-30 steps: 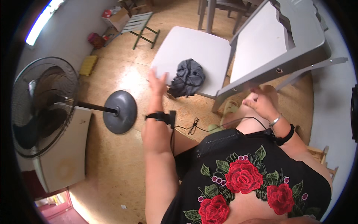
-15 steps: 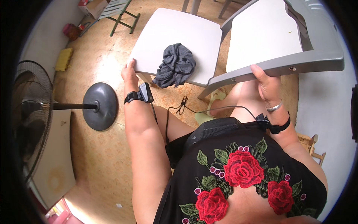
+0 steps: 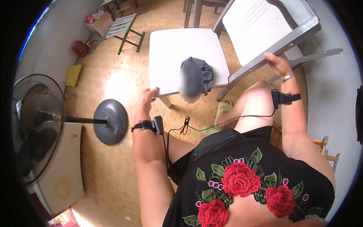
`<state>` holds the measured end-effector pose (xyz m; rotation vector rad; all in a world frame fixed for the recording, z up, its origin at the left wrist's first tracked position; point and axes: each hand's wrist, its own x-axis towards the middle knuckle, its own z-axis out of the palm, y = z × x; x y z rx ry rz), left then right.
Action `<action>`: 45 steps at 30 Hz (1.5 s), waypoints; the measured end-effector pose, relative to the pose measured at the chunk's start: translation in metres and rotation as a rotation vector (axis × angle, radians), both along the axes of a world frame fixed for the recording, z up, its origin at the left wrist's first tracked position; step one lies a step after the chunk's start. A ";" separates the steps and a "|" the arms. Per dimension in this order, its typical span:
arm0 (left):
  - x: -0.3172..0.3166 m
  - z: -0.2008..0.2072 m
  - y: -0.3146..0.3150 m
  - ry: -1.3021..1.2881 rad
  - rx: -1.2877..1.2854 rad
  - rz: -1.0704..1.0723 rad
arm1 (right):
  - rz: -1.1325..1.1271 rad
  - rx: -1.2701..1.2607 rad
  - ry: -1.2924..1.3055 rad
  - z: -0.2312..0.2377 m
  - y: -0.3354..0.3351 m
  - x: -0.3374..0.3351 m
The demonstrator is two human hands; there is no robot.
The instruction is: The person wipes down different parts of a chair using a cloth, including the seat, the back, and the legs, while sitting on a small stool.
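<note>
A chair with a white seat (image 3: pixel 168 56) and a grey-framed white backrest (image 3: pixel 251 28) stands in front of me. My left hand (image 3: pixel 146 98) grips the seat's near left corner, thumb on top and fingers partly hidden at the edge. The grey side rail (image 3: pixel 261 60) of the backrest is in my right hand (image 3: pixel 280 65), which closes around its near side. A crumpled dark grey cloth (image 3: pixel 208 77) lies on the seat near its front edge; part of it is blurred. Both wrists wear black straps with small devices, joined by a black cable (image 3: pixel 234 116).
At left stands a black fan (image 3: pixel 38 121) on a round base (image 3: pixel 110 122), beside a pale cabinet (image 3: pixel 64 166). Farther off are a green-framed folding stool (image 3: pixel 126 32), a yellow object (image 3: pixel 74 75) and a cardboard box (image 3: pixel 102 24). A white wall (image 3: pixel 329 90) rises at right.
The seat has shifted slightly right and nearer. The backrest's top end has swung away from me and leftward, with my right hand still on its rail. The view has shifted a little too.
</note>
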<state>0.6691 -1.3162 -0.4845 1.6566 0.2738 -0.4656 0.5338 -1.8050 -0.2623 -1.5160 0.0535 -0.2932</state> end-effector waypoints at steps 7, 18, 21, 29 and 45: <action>-0.029 0.027 0.014 -0.010 0.156 -0.268 | -0.423 -0.337 0.032 0.020 0.036 -0.020; -0.048 0.077 -0.090 -0.953 0.774 -0.666 | 0.098 -1.114 0.040 -0.110 0.169 0.026; -0.059 0.091 -0.164 -0.837 0.554 -0.928 | 0.111 -1.242 0.331 -0.174 0.167 0.063; -0.010 0.041 -0.169 -0.827 0.861 -0.698 | 0.202 -1.375 0.383 -0.159 0.187 0.129; 0.094 0.063 -0.190 -0.477 1.042 -0.521 | 0.247 -1.313 0.459 -0.154 0.201 0.263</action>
